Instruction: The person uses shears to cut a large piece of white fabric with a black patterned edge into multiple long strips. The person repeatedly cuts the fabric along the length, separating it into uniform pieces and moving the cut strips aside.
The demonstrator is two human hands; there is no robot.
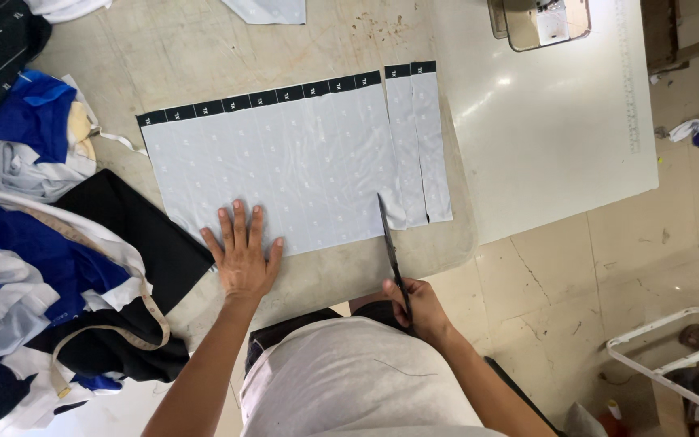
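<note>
1. Label sheet — pale grey, with a black strip of tabs along its far edge — is lying flat in the middle of the worn beige table.
2. Left hand is pressing down on the sheet's near edge, fingers spread apart and flat.
3. Right hand is gripping the handles of the black scissors, fingers closed round them; the blades are pointing away, their tip meeting the sheet's near right edge.
4. Two cut strips are lying just beside the sheet, on its right.
5. Blue, white and black fabric is piling up at the left, a tape measure looping across it.
6. White sewing-machine tabletop is adjoining the table at the right, above a cracked tile floor.
</note>
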